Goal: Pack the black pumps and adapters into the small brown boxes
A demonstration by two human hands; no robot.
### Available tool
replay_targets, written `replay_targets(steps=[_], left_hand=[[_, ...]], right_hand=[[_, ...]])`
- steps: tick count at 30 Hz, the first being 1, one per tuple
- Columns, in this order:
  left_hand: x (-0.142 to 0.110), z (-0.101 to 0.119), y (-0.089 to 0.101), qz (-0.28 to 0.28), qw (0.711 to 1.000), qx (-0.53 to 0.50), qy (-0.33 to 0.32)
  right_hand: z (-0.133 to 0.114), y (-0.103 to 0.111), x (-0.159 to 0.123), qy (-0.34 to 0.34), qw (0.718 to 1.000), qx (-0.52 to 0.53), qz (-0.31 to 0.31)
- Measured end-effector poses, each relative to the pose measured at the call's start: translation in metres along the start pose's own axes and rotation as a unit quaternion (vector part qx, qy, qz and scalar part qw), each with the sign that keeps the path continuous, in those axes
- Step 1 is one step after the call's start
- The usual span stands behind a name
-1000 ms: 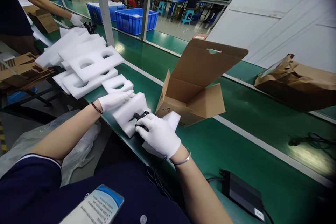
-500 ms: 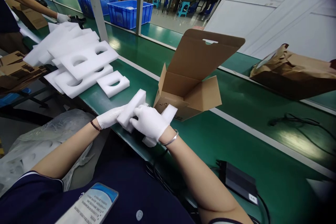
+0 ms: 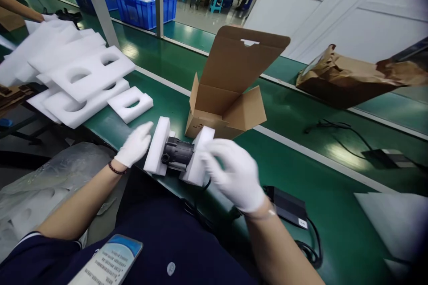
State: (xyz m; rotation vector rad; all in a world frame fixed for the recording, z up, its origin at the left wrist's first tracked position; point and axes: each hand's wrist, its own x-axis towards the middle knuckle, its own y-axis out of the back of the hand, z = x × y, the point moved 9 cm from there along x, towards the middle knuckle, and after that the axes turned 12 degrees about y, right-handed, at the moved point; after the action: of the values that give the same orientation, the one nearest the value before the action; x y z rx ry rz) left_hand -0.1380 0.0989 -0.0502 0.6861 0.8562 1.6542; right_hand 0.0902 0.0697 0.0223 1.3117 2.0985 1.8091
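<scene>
Our green conveyor belt (image 3: 317, 187) runs across the view. 1 open brown carton (image 3: 227, 93) at 12 o'clock, flaps up; 1 blue crate (image 3: 144, 9) beyond it at 11. Approx 4 foam sheets (image 3: 90, 71) w/ cut-outs at 10, plus 1 small foam piece (image 3: 130, 104). 1 black motor unit (image 3: 178, 153) lies on belt just before carton, 2 white foam caps (image 3: 155, 146) on its ends. Both our gloved hands open, not grasping: L hand (image 3: 134, 144) just beside L cap, R hand (image 3: 234, 176) at R cap, blurred, contact unclear. 1 black adapter (image 3: 286, 206) at 4.

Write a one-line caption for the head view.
Gloved left hand and right hand flank a dark cylindrical device fitted between white foam blocks.
</scene>
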Motion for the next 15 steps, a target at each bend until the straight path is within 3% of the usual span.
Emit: replay_targets(steps=[1,3,4,6,8,10,12,15], left_hand=[[-0.001,0.010,0.016,0.042,0.999,-0.003,-0.019],[-0.011,0.052,0.032,0.069,0.991,0.019,-0.114],[-0.019,0.080,0.028,0.040,0.981,0.046,-0.183],[-0.039,0.130,0.003,-0.070,0.943,0.113,-0.305],[-0.053,0.159,-0.023,-0.151,0.906,0.173,-0.355],[-0.053,0.169,-0.042,-0.188,0.895,0.223,-0.337],[-0.049,0.166,-0.053,-0.216,0.896,0.247,-0.298],[-0.044,0.161,-0.055,-0.243,0.906,0.231,-0.257]], right_hand=[[0.016,0.004,-0.027,-0.084,0.996,-0.029,-0.004],[0.027,-0.018,-0.079,-0.180,0.973,-0.065,-0.127],[0.023,-0.037,-0.101,-0.191,0.958,-0.072,-0.201],[0.005,-0.073,-0.132,-0.179,0.932,-0.076,-0.306],[-0.009,-0.091,-0.147,-0.179,0.923,-0.066,-0.336],[-0.013,-0.088,-0.157,-0.226,0.921,0.020,-0.317],[-0.011,-0.071,-0.164,-0.294,0.893,0.231,-0.251],[0.002,-0.026,-0.149,-0.332,0.764,0.552,-0.039]])
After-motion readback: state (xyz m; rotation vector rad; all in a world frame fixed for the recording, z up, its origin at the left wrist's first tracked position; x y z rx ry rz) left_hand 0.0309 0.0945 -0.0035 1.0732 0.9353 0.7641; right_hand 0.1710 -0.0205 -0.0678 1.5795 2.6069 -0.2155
